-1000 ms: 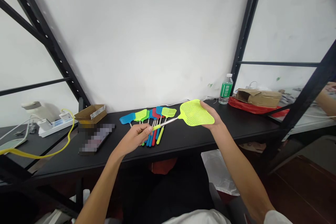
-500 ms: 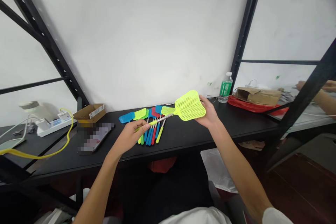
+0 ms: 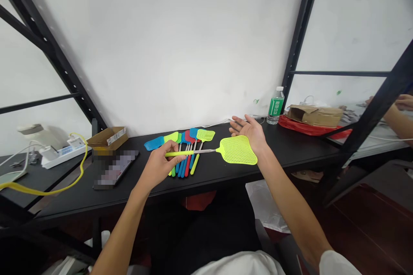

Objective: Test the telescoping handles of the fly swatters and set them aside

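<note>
My left hand grips the handle of a yellow-green fly swatter, holding it level over the black table, its mesh head pointing right. My right hand is open, palm up, fingers spread, just behind the swatter's head and apart from it. A pile of several fly swatters in blue, red and yellow-green lies on the table behind my left hand.
A small cardboard box and a flat dark object lie at left. A green-labelled water bottle, a brown paper bag on red plastic stand at right. Black shelf posts frame the table. Another person's hand shows far right.
My right hand has let go of the swatter's head and opened. The swatter has dropped lower and levelled out, held by my left hand alone.
</note>
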The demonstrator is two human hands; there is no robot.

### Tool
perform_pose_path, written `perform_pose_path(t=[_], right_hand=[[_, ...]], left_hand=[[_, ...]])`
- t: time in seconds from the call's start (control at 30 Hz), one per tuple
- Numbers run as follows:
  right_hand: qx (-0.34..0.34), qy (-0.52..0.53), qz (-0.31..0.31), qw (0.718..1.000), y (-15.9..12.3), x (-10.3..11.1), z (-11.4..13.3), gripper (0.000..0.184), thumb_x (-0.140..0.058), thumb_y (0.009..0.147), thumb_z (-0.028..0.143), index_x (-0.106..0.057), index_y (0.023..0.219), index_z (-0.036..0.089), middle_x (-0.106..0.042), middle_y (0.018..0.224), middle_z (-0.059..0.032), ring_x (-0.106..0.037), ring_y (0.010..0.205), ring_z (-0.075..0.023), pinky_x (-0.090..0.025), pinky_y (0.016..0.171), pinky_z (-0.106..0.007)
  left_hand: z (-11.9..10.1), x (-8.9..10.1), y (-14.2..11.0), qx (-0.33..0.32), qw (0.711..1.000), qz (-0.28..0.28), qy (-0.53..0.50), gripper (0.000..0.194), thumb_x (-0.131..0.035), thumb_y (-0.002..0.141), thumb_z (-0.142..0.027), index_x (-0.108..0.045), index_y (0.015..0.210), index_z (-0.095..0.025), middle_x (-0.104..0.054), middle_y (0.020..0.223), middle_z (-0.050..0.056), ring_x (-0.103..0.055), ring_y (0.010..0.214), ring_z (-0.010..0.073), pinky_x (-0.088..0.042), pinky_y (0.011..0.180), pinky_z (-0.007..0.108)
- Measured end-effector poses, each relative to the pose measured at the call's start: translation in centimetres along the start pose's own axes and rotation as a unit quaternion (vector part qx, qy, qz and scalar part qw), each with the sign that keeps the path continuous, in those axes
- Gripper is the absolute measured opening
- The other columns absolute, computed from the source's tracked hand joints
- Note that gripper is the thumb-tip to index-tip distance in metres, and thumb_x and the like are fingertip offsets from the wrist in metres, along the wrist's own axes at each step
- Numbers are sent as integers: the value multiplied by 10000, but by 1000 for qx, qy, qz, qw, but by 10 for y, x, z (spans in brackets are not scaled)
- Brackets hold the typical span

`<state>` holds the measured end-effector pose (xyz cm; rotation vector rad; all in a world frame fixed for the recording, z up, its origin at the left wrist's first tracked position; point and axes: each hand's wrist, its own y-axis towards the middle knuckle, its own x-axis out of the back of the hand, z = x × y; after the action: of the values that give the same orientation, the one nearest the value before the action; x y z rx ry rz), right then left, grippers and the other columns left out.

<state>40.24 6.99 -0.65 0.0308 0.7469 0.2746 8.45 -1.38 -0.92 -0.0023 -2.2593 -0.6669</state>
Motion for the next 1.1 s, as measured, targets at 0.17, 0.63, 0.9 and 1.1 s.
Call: perform_pose_path(t=[0.17,0.63,0.9,1.1], right_hand=[[1,19,-8,1000,0,0,-1,303,-550,856,460,-658,1004,218,-726,901,-50,-665,759,-196,-524,644,-308],[56,3,1,998,-4,-17,-22,195,-472,873,313,-623,972,238,-727,913,-44,-663,751,-206,-529,557,-292],[72,42,-55,995,2,-8,-14,319,-429,931,476,-617,954,220,-720,905,-61,-673,868,-245,-566,663,-358],[100,18,-75,992,4,-5,-14,269,-498,884,467,-606,945,229,-708,945,-64,-669,918,-266,-564,730,-396]], left_hand=[[-3,0,-2,4,1000,-6,2,307,-627,867,-491,-473,830,-227,-411,621,-67,-328,531,109,-269,531,233],[-13,-15,-1,-13,998,31,47,335,-453,969,-468,-545,785,-204,-357,564,-56,-321,525,120,-219,536,262],[-2,-17,1,-4,985,-6,174,204,-512,942,-430,-540,882,-237,-523,640,-42,-437,562,151,-245,560,268],[-5,-19,-1,-30,988,2,153,185,-476,967,-426,-521,966,-247,-521,628,-56,-452,537,151,-272,565,265]])
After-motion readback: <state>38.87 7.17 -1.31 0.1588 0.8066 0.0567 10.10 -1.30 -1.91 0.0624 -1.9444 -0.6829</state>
